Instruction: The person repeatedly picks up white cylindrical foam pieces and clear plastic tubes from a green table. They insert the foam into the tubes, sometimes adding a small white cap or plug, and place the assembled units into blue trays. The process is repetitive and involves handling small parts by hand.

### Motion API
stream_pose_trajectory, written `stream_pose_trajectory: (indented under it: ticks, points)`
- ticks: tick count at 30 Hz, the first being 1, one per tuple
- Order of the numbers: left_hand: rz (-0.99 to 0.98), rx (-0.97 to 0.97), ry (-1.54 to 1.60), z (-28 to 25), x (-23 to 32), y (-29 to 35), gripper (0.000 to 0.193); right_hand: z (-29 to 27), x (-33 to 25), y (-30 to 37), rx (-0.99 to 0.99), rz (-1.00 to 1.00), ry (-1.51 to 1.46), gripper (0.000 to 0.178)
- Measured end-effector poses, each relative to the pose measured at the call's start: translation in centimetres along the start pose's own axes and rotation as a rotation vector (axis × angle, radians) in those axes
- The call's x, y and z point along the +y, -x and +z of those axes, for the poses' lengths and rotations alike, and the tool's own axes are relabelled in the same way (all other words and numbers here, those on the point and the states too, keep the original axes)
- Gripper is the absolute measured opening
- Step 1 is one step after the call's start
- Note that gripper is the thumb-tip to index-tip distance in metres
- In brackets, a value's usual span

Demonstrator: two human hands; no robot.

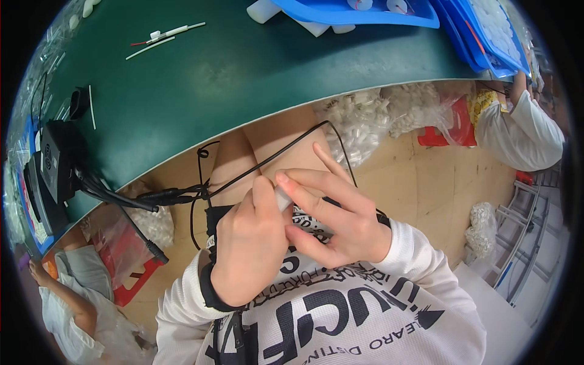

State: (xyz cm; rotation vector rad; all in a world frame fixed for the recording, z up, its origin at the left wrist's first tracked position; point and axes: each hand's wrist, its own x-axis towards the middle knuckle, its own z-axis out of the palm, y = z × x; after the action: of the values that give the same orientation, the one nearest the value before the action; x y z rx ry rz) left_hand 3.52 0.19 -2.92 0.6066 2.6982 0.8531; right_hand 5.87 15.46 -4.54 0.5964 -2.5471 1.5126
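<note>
Close in front of my body, over my lap, both hands meet around a small white cylindrical piece (282, 199). My left hand (246, 246) is closed round it, with the fingers curled and the back of the hand showing. The fingertips of my right hand (331, 216) press on the piece's upper end, while its little finger points up and away. Most of the piece is hidden by my fingers, so its exact kind cannot be told. A black cable (274, 155) runs just beyond my hands.
The green table (243, 73) curves ahead, bearing thin white tubes (170, 35), one with a red wire. Blue trays (371, 13) stand at its far side. Black boxes (58, 161) with cables sit left. Bags of white parts (365, 118) lie below. Other people (520, 131) sit at both sides.
</note>
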Motion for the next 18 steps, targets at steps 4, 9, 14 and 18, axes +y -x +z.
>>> stream_pose_trajectory:
  ticks: [4,9,14,18]
  points:
    - [0.093,0.070,0.207,-1.0,0.1,-0.1,0.020,-3.3,0.0,-1.9,0.115,0.000,-0.075,0.044]
    - [-0.235,-0.433,1.071,-3.6,-0.1,0.0,0.017,-4.4,0.9,1.2,0.327,0.184,-0.301,0.037]
    - [-0.268,-0.652,1.601,-2.8,-0.9,-0.1,0.010,-2.2,-1.2,0.2,0.213,-0.106,0.010,0.036]
    - [-0.235,-0.554,1.571,-2.1,-0.4,0.3,0.007,-0.8,-1.6,0.1,0.184,-0.059,-0.102,0.040]
